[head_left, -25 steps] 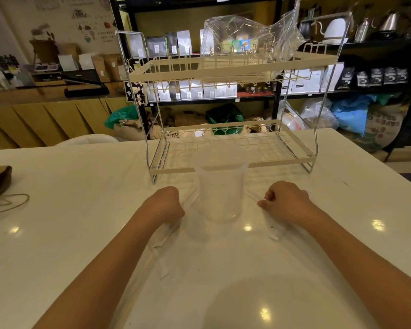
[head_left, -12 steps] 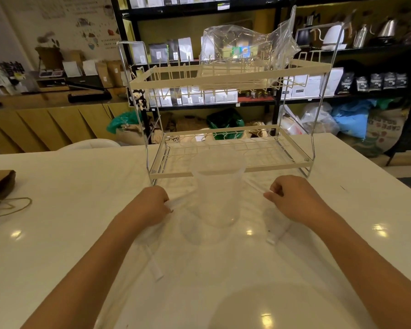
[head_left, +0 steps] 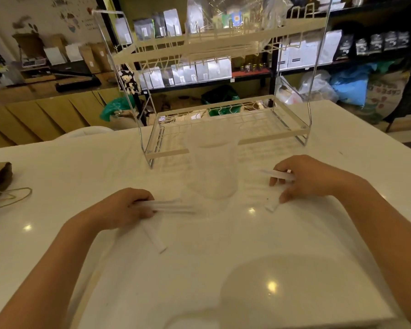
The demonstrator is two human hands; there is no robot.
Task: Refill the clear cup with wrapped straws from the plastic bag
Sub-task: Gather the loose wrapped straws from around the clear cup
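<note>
Left hand (head_left: pixel 126 208), at 8 o'clock from the clear cup (head_left: pixel 211 167): my fingers are curled round a small bunch of wrapped straws (head_left: pixel 170 206), tips pointing toward 3 o'clock, at the cup's base. One loose straw (head_left: pixel 153 237) lies on the white table (head_left: pixel 57 176) just below this hand, pointing toward 5 o'clock.

Cup stands upright at centre, touching neither hand, just in front of the lower shelf of the wire rack (head_left: pixel 223 136). It looks empty, though blur and clear walls make that uncertain.

Right hand (head_left: pixel 304 179), at 3 o'clock from the cup: fingers pinch another wrapped straw (head_left: pixel 278 175), tip toward 9 o'clock. A second piece (head_left: pixel 272 206) sits under my lower fingers; whether gripped or only touched, I cannot tell.

Plastic bag (head_left: pixel 235 13) is on the rack's top shelf, at 12 o'clock, well apart from both hands.

Procedure note, my judgement: square each bunch's ends first, tilt the tips up, clear the rim, and feed one hand at a time. The cup looks light, so a sideways knock at the rim could tip it. Collect the loose straw afterward.
</note>
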